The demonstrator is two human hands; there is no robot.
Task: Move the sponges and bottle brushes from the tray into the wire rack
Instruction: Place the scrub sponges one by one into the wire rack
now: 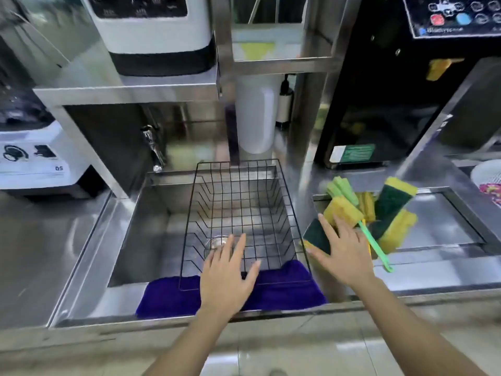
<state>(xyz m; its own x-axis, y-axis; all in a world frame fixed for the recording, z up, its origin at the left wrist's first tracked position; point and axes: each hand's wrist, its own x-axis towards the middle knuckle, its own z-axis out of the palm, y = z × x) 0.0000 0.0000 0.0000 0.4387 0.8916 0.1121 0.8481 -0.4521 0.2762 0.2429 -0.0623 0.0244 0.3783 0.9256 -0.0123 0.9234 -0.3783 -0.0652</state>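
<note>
A black wire rack (273, 191) sits tilted in the steel sink, with nothing inside it. To its right a shallow steel tray (447, 221) holds a pile of yellow and green sponges (393, 196) and a bottle brush with a yellow sponge head (343, 210) and a green handle (375, 246). My left hand (227, 275) hovers open over the rack's front edge. My right hand (344, 248) is open, fingers spread, over the left end of the pile, just above a dark green sponge (317, 236). Neither hand holds anything.
A purple cloth (168, 297) lies over the sink's front edge under the rack. A tap (153, 147) stands at the sink's back left, a white blender base (38, 158) at far left, a black machine (379, 104) behind the tray, a white basket (488, 175) at far right.
</note>
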